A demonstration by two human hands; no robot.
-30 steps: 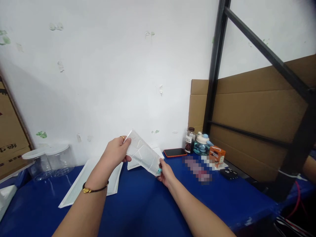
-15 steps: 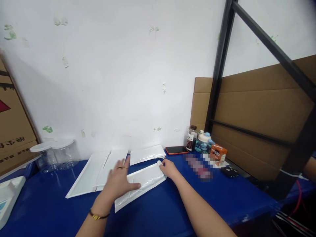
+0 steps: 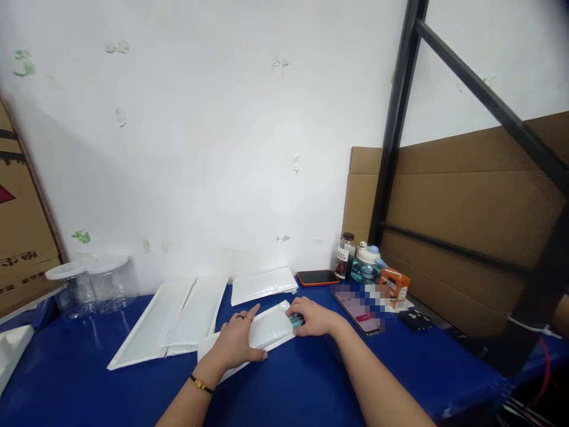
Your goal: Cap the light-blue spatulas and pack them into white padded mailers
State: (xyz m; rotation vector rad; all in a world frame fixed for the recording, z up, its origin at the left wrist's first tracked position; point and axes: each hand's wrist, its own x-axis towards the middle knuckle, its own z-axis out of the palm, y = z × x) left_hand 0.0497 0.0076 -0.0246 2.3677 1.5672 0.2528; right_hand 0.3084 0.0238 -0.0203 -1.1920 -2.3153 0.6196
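Left hand rests on envelope; phone, 2 jars stand nearby.

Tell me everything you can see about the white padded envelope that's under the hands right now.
The white padded envelope is a long, flat, glossy mailer that looks like plastic with soft padding. It lies slantwise on the blue table, its right end farther from the camera. The left hand lies open and flat on its left half. The right hand is at its right end, pinching a small teal object against that edge. Whether the end is open cannot be seen.
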